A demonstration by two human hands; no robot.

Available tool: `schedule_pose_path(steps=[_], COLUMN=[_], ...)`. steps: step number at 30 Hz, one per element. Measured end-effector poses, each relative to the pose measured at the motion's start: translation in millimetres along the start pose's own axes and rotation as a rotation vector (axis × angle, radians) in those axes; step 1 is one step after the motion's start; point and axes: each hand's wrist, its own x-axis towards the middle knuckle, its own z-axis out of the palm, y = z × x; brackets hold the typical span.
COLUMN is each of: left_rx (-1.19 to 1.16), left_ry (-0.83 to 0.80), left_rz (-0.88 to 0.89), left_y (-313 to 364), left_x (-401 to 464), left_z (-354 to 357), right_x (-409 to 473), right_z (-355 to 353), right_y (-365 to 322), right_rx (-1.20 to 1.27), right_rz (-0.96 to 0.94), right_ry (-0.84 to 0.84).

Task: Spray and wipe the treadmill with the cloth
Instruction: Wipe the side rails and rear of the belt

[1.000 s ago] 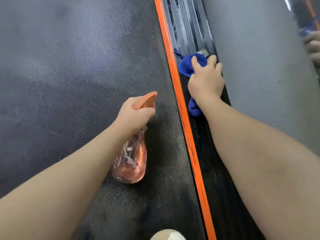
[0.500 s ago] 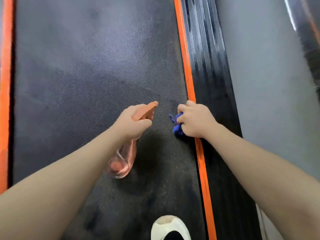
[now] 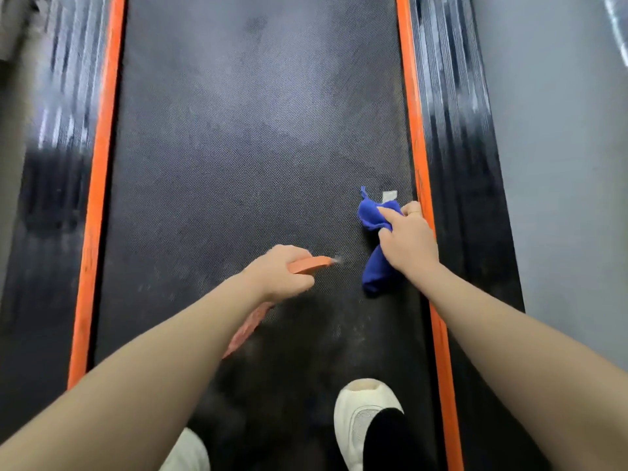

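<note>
The treadmill's dark textured belt fills the view, edged by orange strips and black ribbed side rails. My left hand grips an orange spray bottle by its head, nozzle pointing right; the translucent body is mostly hidden under my forearm. My right hand holds a bunched blue cloth over the belt's right side, next to the right orange strip. A white tag sticks out of the cloth.
My white shoes stand on the belt at the bottom of the view. Grey floor lies to the right of the treadmill. The left side rail runs along the left edge.
My right hand has brought the cloth off the right side rail onto the belt. The view has swung left, so the whole belt width shows. The bottle nozzle now points right.
</note>
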Motion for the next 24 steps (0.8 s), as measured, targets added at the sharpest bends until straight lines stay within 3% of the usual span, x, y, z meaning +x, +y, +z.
schedule_pose_path(steps=[4,8,14,17,19,22,24], left_rx=[0.125,0.095,-0.091,-0.138,-0.180,-0.260,-0.278], left_ry=[0.040,0.146,0.244,0.349,0.427,0.502,0.527], left_rz=[0.027,0.090,0.084,0.080,0.044,0.070,0.098], left_y=[-8,-22,-37,-42,-48,-49,-46], left_x=[-7,-15,-21,-19,-24,-29,-31], left_z=[6,-6,-21,-29,-36,-44,-48], right_x=[2,7,-61,-39,-14,9,1], right_z=[12,27,75,61,46,35,39], right_y=[-3,-25,-78,-76,-78,-76,-81], right_rx=[-0.047,-0.044,-0.248,-0.411,-0.479,-0.385,-0.357], right_rz=[0.008,0.088,-0.357,-0.423,-0.352,-0.080,-0.079], right_ry=[0.004,-0.103,-0.253,-0.169,-0.082,-0.019,-0.010])
